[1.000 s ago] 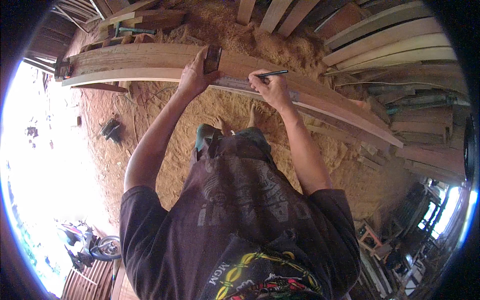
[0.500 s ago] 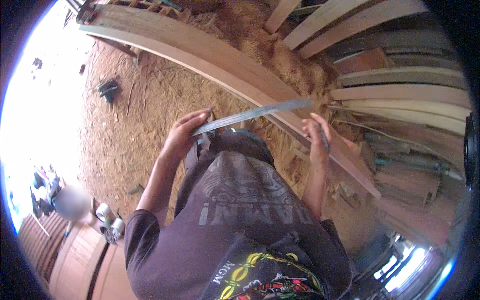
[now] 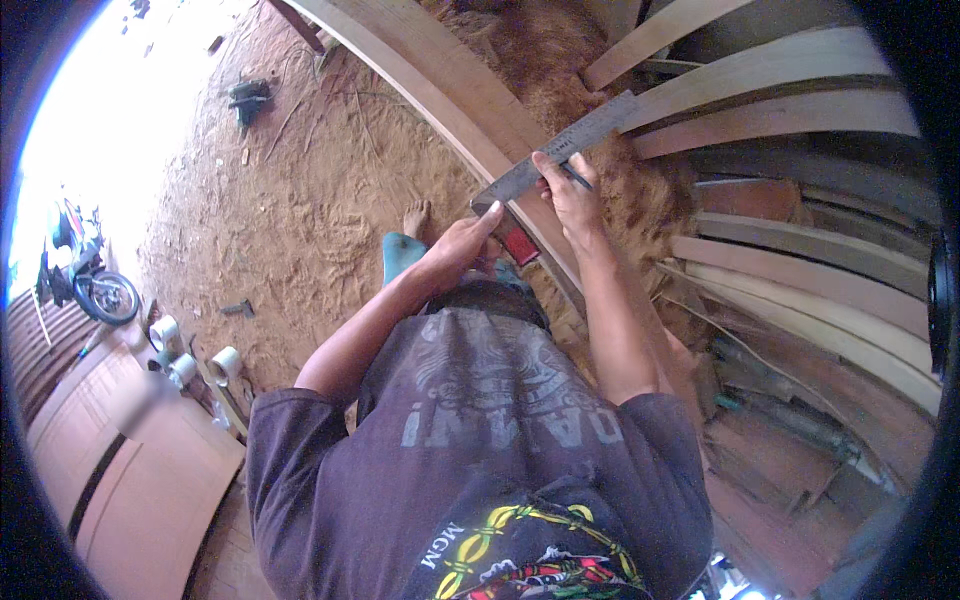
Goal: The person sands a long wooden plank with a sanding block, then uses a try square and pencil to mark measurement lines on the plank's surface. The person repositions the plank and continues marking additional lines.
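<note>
1. The wooden plank (image 3: 470, 105) is running slantwise in front of the person, from the upper left down toward the right forearm
2. A metal square (image 3: 572, 139) is lying across this plank, one end of its blade resting at the edge nearest the person, the other reaching out beyond the far edge
3. The left grip (image 3: 465, 245) is grasping the square at the plank's near edge, its thumb pressing on the blade's end, while the remaining fingers are partly hiding from view
4. A red block (image 3: 519, 244) is sitting along that same near edge, just beside the left grip; whether it is joining onto the square, one cannot tell
5. The right grip (image 3: 572, 200) is clasping a dark pencil (image 3: 578, 177) above the plank's far edge, and its outstretched fingertips are touching the blade
6. Sawdust (image 3: 640, 210) is covering the ground just past the far edge, and long boards (image 3: 800, 240) are lying stacked to the right
7. A dark power tool (image 3: 249, 101) is standing on the ground well apart to the left, with white rolls (image 3: 226, 363) gathering near some broad panels (image 3: 160, 490) at the lower left
</note>
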### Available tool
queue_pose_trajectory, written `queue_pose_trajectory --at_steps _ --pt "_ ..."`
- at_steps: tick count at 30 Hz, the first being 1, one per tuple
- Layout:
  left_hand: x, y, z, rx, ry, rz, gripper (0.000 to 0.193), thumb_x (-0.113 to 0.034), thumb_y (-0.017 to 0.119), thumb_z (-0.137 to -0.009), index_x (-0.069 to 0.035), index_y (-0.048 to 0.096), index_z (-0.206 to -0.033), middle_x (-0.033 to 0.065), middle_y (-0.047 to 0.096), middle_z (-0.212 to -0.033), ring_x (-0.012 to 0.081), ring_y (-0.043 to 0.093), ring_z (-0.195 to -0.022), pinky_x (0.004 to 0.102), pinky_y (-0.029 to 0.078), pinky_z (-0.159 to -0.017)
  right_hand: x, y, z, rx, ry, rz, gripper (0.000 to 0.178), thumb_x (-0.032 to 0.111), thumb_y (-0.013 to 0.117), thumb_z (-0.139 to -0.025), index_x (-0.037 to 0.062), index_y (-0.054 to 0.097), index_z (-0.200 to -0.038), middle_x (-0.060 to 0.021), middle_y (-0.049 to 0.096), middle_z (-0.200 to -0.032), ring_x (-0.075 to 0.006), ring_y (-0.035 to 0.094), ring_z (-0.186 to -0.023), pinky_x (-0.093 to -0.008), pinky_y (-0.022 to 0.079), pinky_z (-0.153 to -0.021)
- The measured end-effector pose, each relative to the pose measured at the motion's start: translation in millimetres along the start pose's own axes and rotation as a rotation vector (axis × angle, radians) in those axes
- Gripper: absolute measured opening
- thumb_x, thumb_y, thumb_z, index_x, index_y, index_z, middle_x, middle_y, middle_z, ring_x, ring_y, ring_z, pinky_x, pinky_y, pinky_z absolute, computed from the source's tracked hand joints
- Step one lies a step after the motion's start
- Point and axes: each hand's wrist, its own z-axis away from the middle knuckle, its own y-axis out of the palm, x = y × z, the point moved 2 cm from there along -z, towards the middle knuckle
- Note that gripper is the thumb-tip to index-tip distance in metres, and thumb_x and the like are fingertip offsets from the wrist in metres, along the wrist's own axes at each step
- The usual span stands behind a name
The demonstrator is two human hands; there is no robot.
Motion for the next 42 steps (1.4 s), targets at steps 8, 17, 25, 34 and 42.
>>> queue_pose_trajectory --at_steps 8,17,25,34,42 --pt "-7.6 14.4 -11.3 -0.165 0.155 0.195 0.065 -0.059 0.054 -0.104 0.004 0.069 -0.114 0.0094 0.069 -0.091 0.0180 0.064 -0.072 0.0336 0.061 -0.069 -11.6 12.5 -12.6 0.074 -0.189 0.039 0.033 0.038 0.071 -0.102 0.0058 0.068 -0.103 0.0005 0.067 -0.091 -0.0094 0.057 -0.084 -0.0287 0.048 -0.077" --pt "-10.5 26.9 -13.8 -0.199 0.271 0.383 0.051 -0.040 0.058 -0.107 0.006 0.063 -0.127 0.0174 0.073 -0.112 0.0259 0.074 -0.089 0.0366 0.066 -0.064 -21.8 9.9 -15.0 0.072 -0.099 0.048 0.032 0.037 0.072 -0.101 0.0072 0.065 -0.093 0.0017 0.065 -0.085 -0.0068 0.055 -0.077 -0.0259 0.046 -0.069" --pt "-2.6 28.5 -17.9 -0.221 0.344 0.388 0.049 -0.039 0.058 -0.107 0.006 0.063 -0.126 0.0163 0.073 -0.109 0.0243 0.074 -0.086 0.0350 0.066 -0.062 -24.9 6.8 -15.6 0.094 -0.107 0.050 0.031 0.037 0.072 -0.101 0.0081 0.065 -0.093 0.0023 0.065 -0.084 -0.0065 0.055 -0.076 -0.0260 0.045 -0.067" --pt "-9.8 30.7 -15.2 -0.204 0.313 0.397 0.050 -0.039 0.058 -0.107 0.006 0.063 -0.127 0.0140 0.072 -0.113 0.0227 0.073 -0.088 0.0352 0.066 -0.062 -10.7 -9.7 -4.3 -0.265 -0.152 -0.046 0.032 0.033 0.064 -0.106 0.0056 0.067 -0.121 0.0020 0.066 -0.089 -0.0079 0.058 -0.075 -0.0239 0.048 -0.064" --pt "-9.0 31.3 -13.5 -0.230 0.327 0.395 0.047 -0.040 0.058 -0.107 0.004 0.064 -0.123 0.0132 0.073 -0.108 0.0221 0.073 -0.086 0.0347 0.065 -0.061 53.5 0.8 -15.1 0.332 -0.286 0.244 0.031 0.030 0.062 -0.108 0.0039 0.077 -0.102 0.0007 0.067 -0.079 -0.0057 0.058 -0.071 -0.0228 0.048 -0.064"
